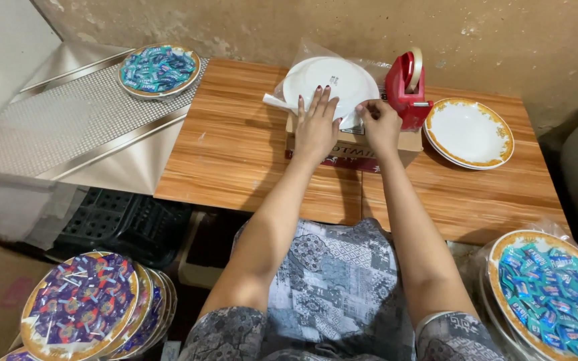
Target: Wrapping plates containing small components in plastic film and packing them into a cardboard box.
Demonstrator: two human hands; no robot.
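Observation:
A white plate lies upside down in a clear plastic wrap on top of a cardboard box at the far side of the wooden table. My left hand rests flat on the plate's near edge, fingers spread. My right hand pinches the wrap at the plate's right edge, just beside a red tape dispenser.
An empty white plate with a gold rim sits right of the dispenser. Plates filled with blue and teal sweets stand at back left and front right. A stack of purple-filled plates leans at front left, near a black crate.

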